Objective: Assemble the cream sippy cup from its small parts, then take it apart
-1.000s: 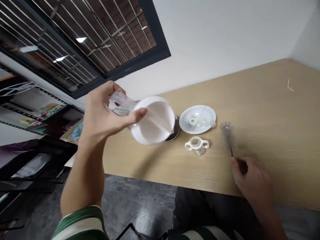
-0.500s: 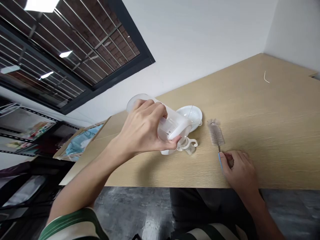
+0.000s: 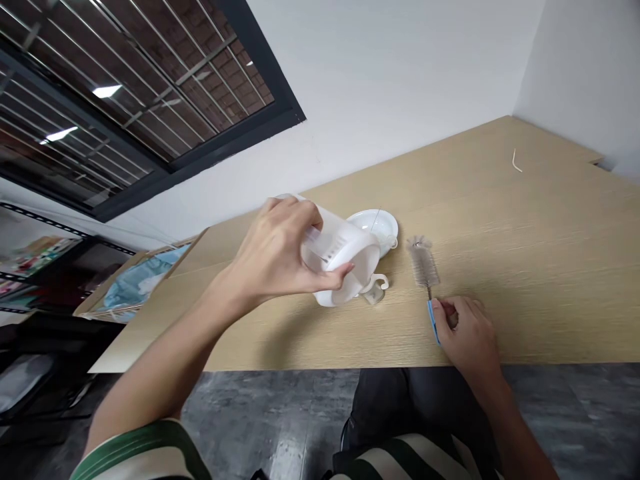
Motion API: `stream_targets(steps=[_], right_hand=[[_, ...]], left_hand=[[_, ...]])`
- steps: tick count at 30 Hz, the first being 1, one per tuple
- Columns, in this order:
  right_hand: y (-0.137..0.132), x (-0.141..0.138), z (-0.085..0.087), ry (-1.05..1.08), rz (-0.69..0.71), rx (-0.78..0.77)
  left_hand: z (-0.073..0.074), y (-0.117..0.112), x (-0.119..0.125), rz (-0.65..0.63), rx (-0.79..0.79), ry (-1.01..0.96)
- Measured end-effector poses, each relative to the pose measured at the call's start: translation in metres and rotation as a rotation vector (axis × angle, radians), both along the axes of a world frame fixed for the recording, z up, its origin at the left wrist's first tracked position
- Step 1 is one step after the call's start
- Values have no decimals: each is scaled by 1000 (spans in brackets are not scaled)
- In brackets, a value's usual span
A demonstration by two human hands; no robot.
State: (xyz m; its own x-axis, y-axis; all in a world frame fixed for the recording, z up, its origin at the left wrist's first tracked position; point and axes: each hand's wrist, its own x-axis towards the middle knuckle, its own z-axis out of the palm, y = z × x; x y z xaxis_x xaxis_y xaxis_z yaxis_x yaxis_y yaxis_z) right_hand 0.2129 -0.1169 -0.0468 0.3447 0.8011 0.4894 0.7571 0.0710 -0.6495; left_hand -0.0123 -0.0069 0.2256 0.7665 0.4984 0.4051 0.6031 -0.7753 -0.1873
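My left hand (image 3: 280, 257) is shut around a translucent plastic baby bottle (image 3: 333, 243), tilted on its side just above the table, with a wide white rim at its lower right. Partly behind the bottle are a white round dish (image 3: 377, 223) and a white two-handled collar (image 3: 379, 285), both partly hidden. My right hand (image 3: 465, 330) rests near the table's front edge, gripping the blue handle (image 3: 433, 322) of a bottle brush (image 3: 423, 263). The bristles point away from me, and the brush stands right of the bottle.
The light wood table (image 3: 500, 200) ends in a front edge near my legs. A thin white strip (image 3: 517, 161) lies at its far right. A cardboard box (image 3: 135, 287) with blue material sits at the left end, beyond it a barred window (image 3: 150, 87).
The bottle has swung from showing its open white end to lying sideways over the dish and collar. My right hand and brush have moved closer to the collar, and the view has shifted.
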Motion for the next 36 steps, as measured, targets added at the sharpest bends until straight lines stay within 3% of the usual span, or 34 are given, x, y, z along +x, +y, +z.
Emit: stream_targets(steps=[4,9,11,16,19,22,25,27,32,34,36], right_hand=[[-2,3,4,39,12,8],[-3,5,5,71,19,9],[-3,5,5,70,26,8],[-3,6,3,48,44,-30],[-4,7,3,35,43,-44],[-4,8,1,41,39,-70],[-4,8,0,87,34,-100],[-3,9,-1,121,26,-115],[-2,9,-1,175,25,-121],[-1,9,-1,191,29,-116],[-1,7,1,203,32,-109]], left_hand=[[10,-3,-32,138,-77,-289],[6,-6,-105,307,-80,-1114],[0,-10,-131,369,-38,-1312],[-11,-26,-165,547,-75,-1511],[-14,-25,-169,538,-27,-1490],[-19,-8,-157,394,116,-1322],[-24,22,-119,224,169,-985],[-30,44,-82,197,139,-779],[-46,100,13,147,-12,-483],[-49,122,30,171,-14,-393],[-49,140,29,204,-14,-309]])
